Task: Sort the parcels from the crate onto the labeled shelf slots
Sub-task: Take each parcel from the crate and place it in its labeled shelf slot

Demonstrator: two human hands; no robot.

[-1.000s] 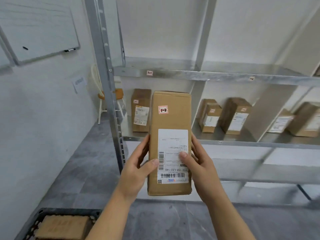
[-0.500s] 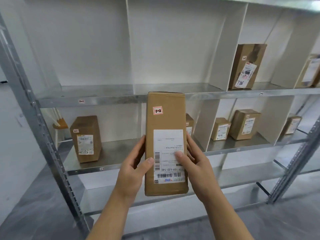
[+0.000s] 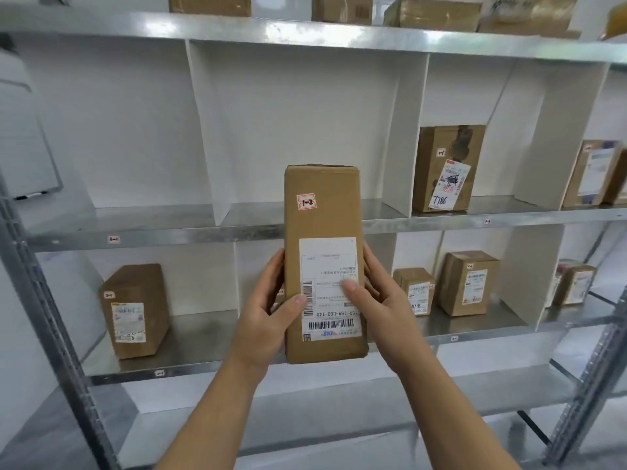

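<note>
before shelf (image 3: 190,232), parcel (image 3: 324,212) stands upright, lengthwise.

Whiteboard (image 3: 23,147), marker (image 3: 32,195) on its ledge

Left hand (image 3: 268,320) and right hand (image 3: 380,307) hold the upright parcel (image 3: 324,212) marked 1-2; shelf rack (image 3: 190,232) behind.
</note>
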